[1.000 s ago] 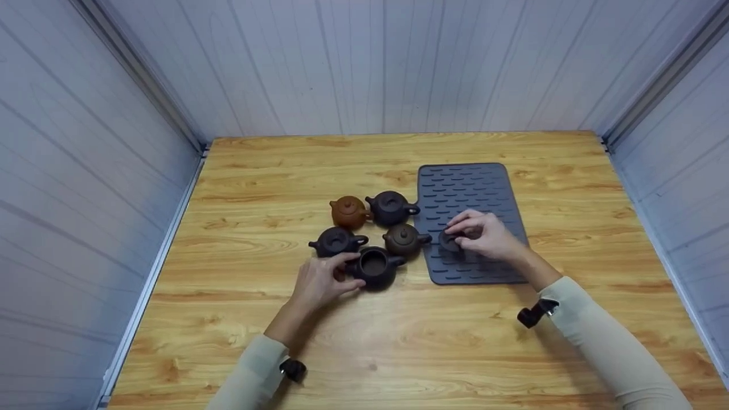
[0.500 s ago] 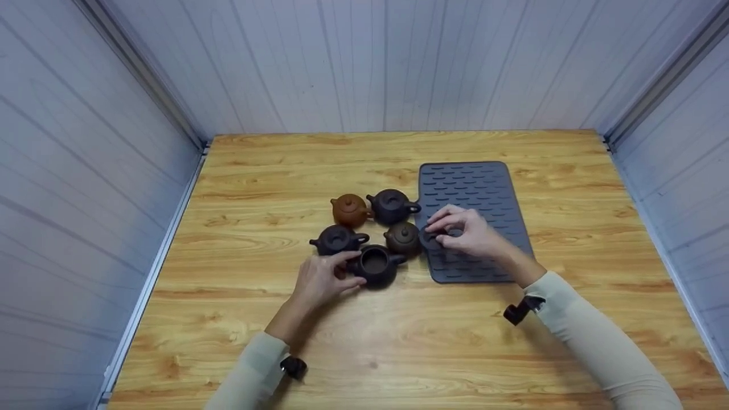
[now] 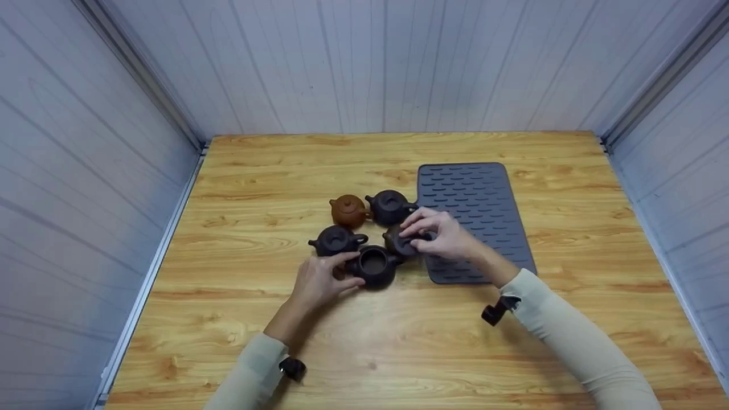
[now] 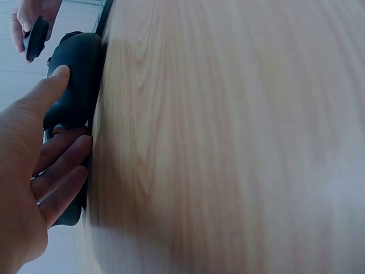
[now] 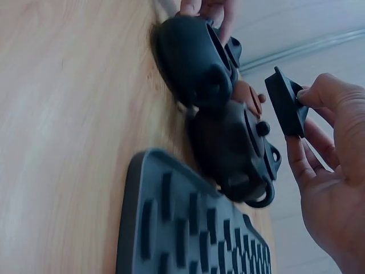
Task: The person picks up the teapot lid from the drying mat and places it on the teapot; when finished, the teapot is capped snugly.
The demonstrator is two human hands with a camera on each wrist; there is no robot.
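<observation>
My left hand (image 3: 320, 280) grips the left side of a dark lidless teapot (image 3: 379, 281), its thumb on the near side of the body and other fingers round by the spout. The teapot stands upright on the table with its round mouth uncovered. My right hand (image 3: 447, 236) pinches a dark teapot lid (image 5: 288, 105) by its knob between thumb and fingers. In the right wrist view the lid is in the air, apart from the pots. Seen from the head, that hand is over a brown teapot (image 5: 222, 142) and partly hides it.
Behind the lidless pot stand an orange-brown teapot (image 3: 348, 212) and two dark lidded teapots, one at the back (image 3: 390, 208) and one on the left (image 3: 335, 241). A grey ridged mat (image 3: 472, 199) lies on the wooden table (image 3: 364, 353) to the right. Panelled walls enclose the table.
My right hand has carried the lid leftward, from above the grey mat to above the brown teapot. The left hand and the lidless teapot have stayed in place.
</observation>
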